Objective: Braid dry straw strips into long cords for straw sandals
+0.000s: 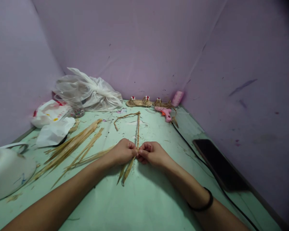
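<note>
Green counter (125,211) gives elbow room between the forearms. At its middle, the left hand (124,151) and right hand (153,153) pinch one braided strand (138,131) in their fingertips. One phone (219,163) lies along the right edge; dry strips (74,147), too overlapped to count, crowd the left. Farther: one glue gun (166,113), two woven pieces (141,103), one pink spool (177,98) by the back wall (139,48).

Dim, flat indoor light, source unclear. Soft shadow on counter (106,208) under right forearm (183,181). Mild sheen on white dome (12,176). Top-right corner blacked out, wide-angle stretch near edges. Overall softness; fine detail around fingers (146,147) mushy.
</note>
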